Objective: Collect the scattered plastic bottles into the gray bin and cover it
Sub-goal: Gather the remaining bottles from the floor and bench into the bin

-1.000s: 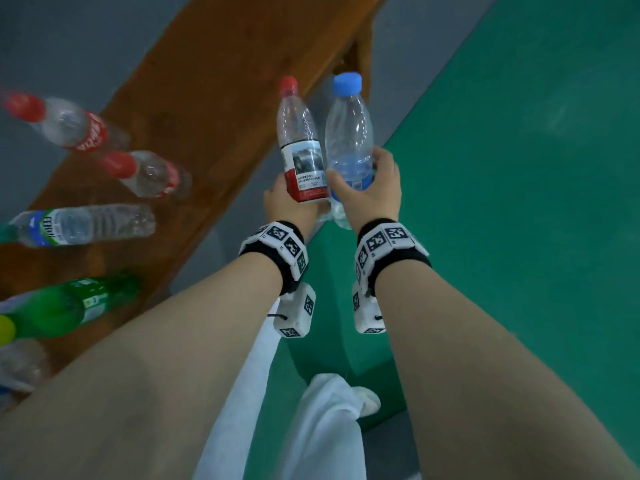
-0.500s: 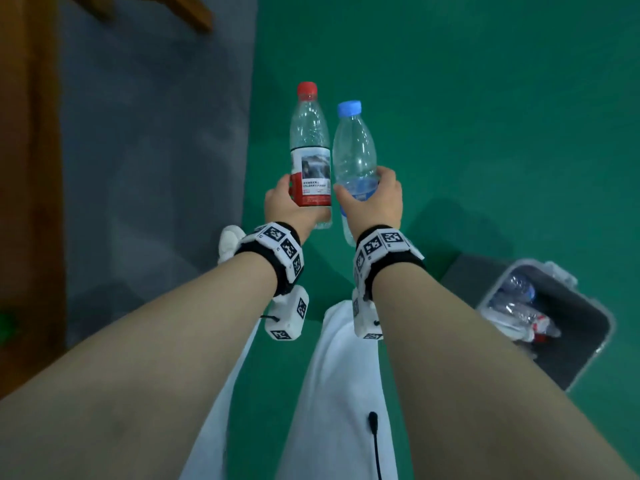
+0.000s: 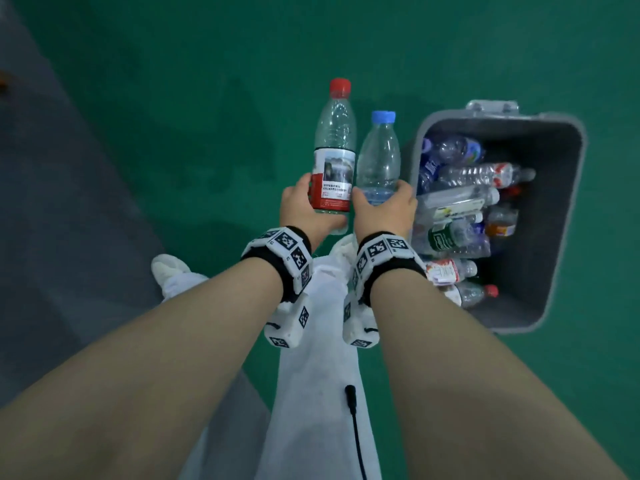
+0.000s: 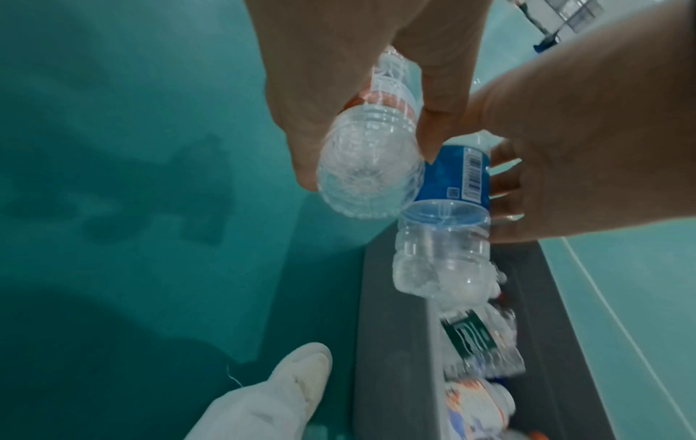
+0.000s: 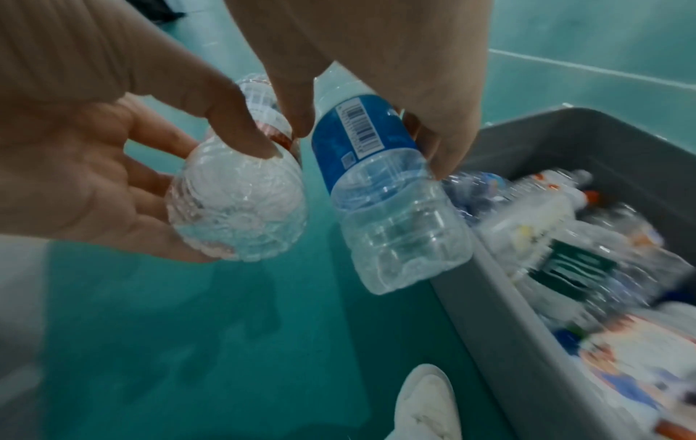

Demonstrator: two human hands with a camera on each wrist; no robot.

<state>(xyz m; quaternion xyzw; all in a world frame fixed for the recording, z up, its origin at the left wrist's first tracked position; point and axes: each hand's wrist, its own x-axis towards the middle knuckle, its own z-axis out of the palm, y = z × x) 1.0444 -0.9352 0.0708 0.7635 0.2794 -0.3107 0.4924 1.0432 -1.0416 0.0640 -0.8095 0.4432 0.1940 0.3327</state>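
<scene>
My left hand (image 3: 304,209) grips the red-capped bottle (image 3: 334,147); my right hand (image 3: 384,211) grips the blue-capped bottle (image 3: 379,157), both upright, side by side. The gray bin (image 3: 561,223), uncovered and holding bottles, sits at three o'clock, its near rim just beside my right knuckles. Open green floor (image 3: 207,98) lies toward twelve.

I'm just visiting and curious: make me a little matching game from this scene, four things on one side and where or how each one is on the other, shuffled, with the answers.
Things:
1. red-capped bottle
2. blue-capped bottle
3. gray bin
4. green-labelled bottle

Place or state:
A. lying inside the bin among other bottles
B. held upright in the left hand
C. standing open on the green floor, no lid on it
D. held upright in the right hand

Pairs: 1-B, 2-D, 3-C, 4-A
</scene>
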